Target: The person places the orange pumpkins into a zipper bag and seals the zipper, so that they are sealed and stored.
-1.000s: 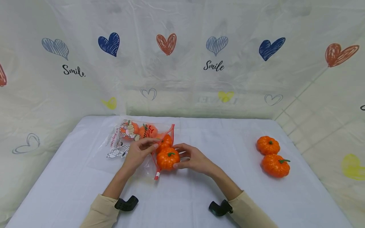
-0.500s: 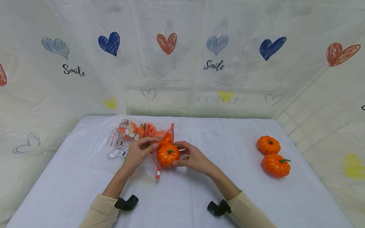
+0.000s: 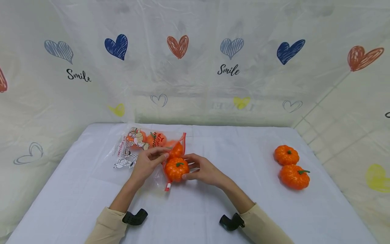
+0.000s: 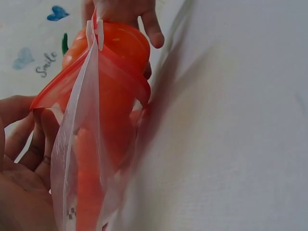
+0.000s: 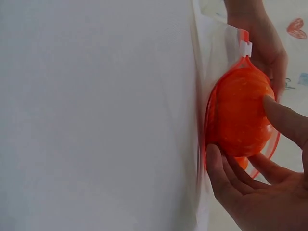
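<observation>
Left of centre lay the clear zip bag (image 3: 131,156), with orange shapes inside. My left hand (image 3: 147,165) pinched its red rim (image 4: 48,94), holding the mouth apart. Just right of that, the green-stemmed pumpkin (image 3: 176,170) sat at the mouth, my right hand (image 3: 202,170) clamped on it with fingers and thumb. Far right, two loose pumpkins (image 3: 294,177) touched on the table (image 3: 237,152). I judged the rim could snag or fold under if my pinch slackened, or the pumpkin behind (image 3: 176,150) could jam the mouth. Since half a second earlier, pumpkin and right hand had shifted slightly left.
</observation>
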A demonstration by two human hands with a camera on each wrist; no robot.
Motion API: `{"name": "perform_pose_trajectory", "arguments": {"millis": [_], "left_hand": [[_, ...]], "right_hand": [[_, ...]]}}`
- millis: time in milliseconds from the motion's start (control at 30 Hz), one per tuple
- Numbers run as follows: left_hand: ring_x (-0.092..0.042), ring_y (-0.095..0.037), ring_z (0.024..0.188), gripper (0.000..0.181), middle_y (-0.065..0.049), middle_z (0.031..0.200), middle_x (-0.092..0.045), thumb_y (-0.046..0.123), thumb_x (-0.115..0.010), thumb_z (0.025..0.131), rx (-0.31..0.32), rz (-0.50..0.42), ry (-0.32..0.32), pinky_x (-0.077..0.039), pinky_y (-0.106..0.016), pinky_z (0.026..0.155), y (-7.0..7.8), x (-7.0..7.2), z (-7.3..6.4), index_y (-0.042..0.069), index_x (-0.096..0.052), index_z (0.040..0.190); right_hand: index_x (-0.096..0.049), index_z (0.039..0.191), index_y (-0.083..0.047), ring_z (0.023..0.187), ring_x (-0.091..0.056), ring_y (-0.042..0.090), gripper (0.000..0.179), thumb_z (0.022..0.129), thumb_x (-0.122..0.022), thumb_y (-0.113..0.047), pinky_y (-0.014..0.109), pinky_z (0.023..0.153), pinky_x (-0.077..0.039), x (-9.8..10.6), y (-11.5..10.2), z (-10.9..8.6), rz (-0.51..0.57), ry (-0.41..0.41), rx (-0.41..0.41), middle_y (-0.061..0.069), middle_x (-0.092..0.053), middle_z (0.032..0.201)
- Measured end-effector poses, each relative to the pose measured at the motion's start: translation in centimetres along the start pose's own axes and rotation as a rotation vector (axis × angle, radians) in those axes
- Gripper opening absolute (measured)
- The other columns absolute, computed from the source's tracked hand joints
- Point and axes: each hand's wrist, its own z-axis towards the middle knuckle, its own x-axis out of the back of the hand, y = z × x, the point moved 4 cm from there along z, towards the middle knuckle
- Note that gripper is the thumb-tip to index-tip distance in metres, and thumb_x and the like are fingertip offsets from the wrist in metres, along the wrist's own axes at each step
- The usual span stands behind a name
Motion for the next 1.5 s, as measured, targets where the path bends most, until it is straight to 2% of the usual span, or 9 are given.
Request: {"name": "perform_pose_trajectory", "arguments": {"millis": [267,467,600,867,1300,1500], "left_hand": [[-0.066,-0.016,0.102,0.029,-0.012,0.121,-0.075,0.028,-0.072,0.099,0.01,0.003,-0.004,-0.056,-0.017,0.088,-0.01,0.03,-0.05,0.015,-0.076,0.124],[-0.066,-0.016,0.1,0.029,-0.013,0.12,-0.075,0.028,-0.072,0.099,0.008,0.002,-0.003,-0.056,-0.017,0.086,-0.02,-0.01,-0.01,0.014,-0.076,0.124],[-0.066,-0.016,0.101,0.029,-0.013,0.12,-0.075,0.028,-0.072,0.099,0.012,0.001,-0.001,-0.056,-0.017,0.087,-0.14,0.07,-0.03,0.014,-0.076,0.124],[-0.067,-0.016,0.103,0.03,-0.014,0.121,-0.075,0.028,-0.072,0.099,0.013,-0.001,0.001,-0.056,-0.017,0.089,-0.12,0.29,0.02,0.014,-0.075,0.125],[-0.068,-0.013,0.101,0.03,-0.012,0.122,-0.075,0.028,-0.073,0.099,0.007,-0.008,-0.006,-0.057,-0.019,0.087,-0.17,0.29,0.16,0.015,-0.075,0.126],[-0.065,-0.018,0.106,0.031,-0.009,0.124,-0.073,0.03,-0.073,0.099,0.023,0.002,0.003,-0.056,-0.018,0.089,-0.11,0.37,0.17,0.017,-0.075,0.126]], "right_hand": [[-0.053,0.15,-0.013,0.124,-0.063,0.028,0.065,0.091,-0.081,-0.022,0.04,0.1,-0.06,-0.05,0.11,0.04,0.01,0.006,0.016,0.009,-0.059,0.147],[-0.053,0.151,-0.017,0.121,-0.064,0.027,0.065,0.092,-0.08,-0.023,0.039,0.097,-0.061,-0.04,0.1,-0.05,-0.026,0.007,0.006,0.009,-0.062,0.142],[-0.052,0.15,-0.015,0.122,-0.065,0.027,0.065,0.092,-0.08,-0.022,0.04,0.099,-0.06,-0.09,0.08,0.12,-0.019,0.014,0.001,0.009,-0.062,0.142],[-0.056,0.14,-0.008,0.119,-0.068,0.028,0.055,0.091,-0.081,-0.019,0.041,0.099,-0.06,-0.19,-0.31,0.4,0.007,0.062,-0.006,0.01,-0.064,0.138],[-0.058,0.139,-0.008,0.12,-0.068,0.029,0.055,0.09,-0.082,-0.018,0.042,0.098,-0.06,-0.18,-0.36,0.92,-0.079,0.179,-0.039,0.01,-0.064,0.138],[-0.059,0.141,-0.01,0.118,-0.069,0.03,0.056,0.091,-0.082,-0.018,0.043,0.098,-0.06,-0.14,-0.39,0.84,-0.063,0.135,0.0,0.01,-0.066,0.138]]}}
